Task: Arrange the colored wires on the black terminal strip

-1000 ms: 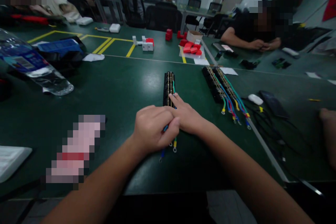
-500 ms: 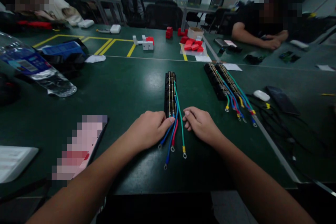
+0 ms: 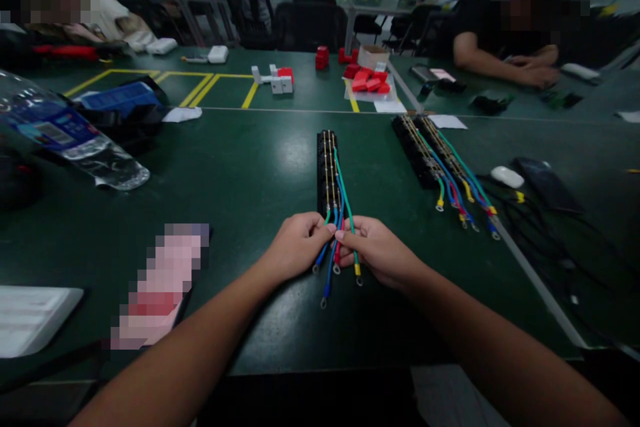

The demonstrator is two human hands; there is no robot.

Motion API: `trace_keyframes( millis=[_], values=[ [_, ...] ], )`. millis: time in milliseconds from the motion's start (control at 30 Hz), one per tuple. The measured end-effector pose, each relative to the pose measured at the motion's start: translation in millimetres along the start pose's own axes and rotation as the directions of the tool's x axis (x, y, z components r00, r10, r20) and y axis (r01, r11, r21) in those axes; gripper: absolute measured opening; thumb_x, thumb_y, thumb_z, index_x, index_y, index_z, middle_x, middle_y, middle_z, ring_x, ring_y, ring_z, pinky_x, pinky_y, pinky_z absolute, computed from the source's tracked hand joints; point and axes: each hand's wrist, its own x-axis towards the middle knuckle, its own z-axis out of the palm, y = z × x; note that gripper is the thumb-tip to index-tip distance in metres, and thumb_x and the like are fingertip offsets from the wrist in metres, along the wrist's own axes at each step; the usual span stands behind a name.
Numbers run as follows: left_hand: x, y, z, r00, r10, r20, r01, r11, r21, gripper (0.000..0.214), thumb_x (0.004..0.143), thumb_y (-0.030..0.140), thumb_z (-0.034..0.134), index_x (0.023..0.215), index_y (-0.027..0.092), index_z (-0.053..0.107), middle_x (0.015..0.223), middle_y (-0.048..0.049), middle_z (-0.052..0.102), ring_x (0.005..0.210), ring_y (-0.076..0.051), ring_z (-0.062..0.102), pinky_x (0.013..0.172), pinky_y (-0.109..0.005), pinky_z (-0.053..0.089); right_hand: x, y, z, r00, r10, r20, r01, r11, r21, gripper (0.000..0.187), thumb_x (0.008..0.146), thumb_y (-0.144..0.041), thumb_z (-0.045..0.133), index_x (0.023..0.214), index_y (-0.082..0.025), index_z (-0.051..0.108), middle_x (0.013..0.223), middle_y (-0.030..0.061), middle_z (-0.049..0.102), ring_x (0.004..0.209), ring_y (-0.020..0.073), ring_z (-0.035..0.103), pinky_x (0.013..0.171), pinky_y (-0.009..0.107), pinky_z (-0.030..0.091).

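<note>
A long black strip [image 3: 327,167] with brass-coloured rods along it lies lengthwise in front of me. From its near end run blue, red and green wires, tipped with ring terminals; a green wire [image 3: 345,183] also comes from higher up its right side. My left hand [image 3: 303,243] is closed at the strip's near end, thumb and fingers on the blue wires [image 3: 331,260]. My right hand [image 3: 380,247] pinches the wires from the right, its thumb tip beside my left thumb. The red wire [image 3: 339,257] passes at its fingertips. The fingers hide part of the wires.
Two similar wired strips [image 3: 425,153] lie to the right. A phone [image 3: 163,280], a white box-like object [image 3: 35,320] and a plastic bottle [image 3: 65,133] are on the left. Red parts [image 3: 370,82] and white blocks [image 3: 281,84] sit farther back. Other people sit around the tables.
My right hand has moved left and closed on the wires, where before it was beside them. My left hand stays at the strip's near end. The view has shifted slightly.
</note>
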Motion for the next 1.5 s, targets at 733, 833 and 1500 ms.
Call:
trace_keyframes(
  millis=[733, 833, 1500],
  values=[
    [16.7, -12.4, -7.9, 0.998, -0.058, 0.036, 0.067, 0.931, -0.360, 0.017, 0.080, 0.032, 0.059, 0.085, 0.015, 0.055, 0.060, 0.0024, 0.059, 0.051, -0.010, 0.054, 0.049, -0.021, 0.038, 23.1, 6.2, 3.2, 0.991, -0.123, 0.051, 0.104, 0.953, 0.286, 0.030, 0.072, -0.020, 0.078, 0.094, -0.015, 0.058, 0.080, 0.0010, 0.065, 0.067, 0.0111, 0.066, 0.063, 0.023, 0.054],
    [15.7, -14.9, -8.0, 0.998, -0.054, 0.010, 0.054, 0.927, -0.371, 0.020, 0.079, 0.027, 0.062, 0.093, 0.015, 0.055, 0.060, 0.0044, 0.057, 0.052, -0.010, 0.053, 0.050, -0.021, 0.038, 22.7, 6.1, -0.2, 0.991, -0.104, 0.080, 0.076, 0.951, 0.300, 0.028, 0.074, -0.019, 0.076, 0.096, -0.015, 0.059, 0.082, 0.0017, 0.066, 0.068, 0.0114, 0.066, 0.062, 0.023, 0.053],
    [3.0, -3.6, -3.9, 0.969, 0.225, -0.102, -0.219, 0.974, 0.067, 0.031, 0.088, 0.011, 0.046, 0.101, 0.022, 0.071, 0.087, -0.0025, 0.065, 0.082, -0.016, 0.059, 0.078, -0.030, 0.045, 17.8, 8.0, 9.8, 0.968, -0.166, -0.186, 0.199, 0.964, 0.179, 0.048, 0.078, -0.024, 0.067, 0.104, -0.029, 0.027, 0.077, -0.0076, 0.061, 0.054, 0.0136, 0.066, 0.051, 0.026, 0.053]
  ],
)
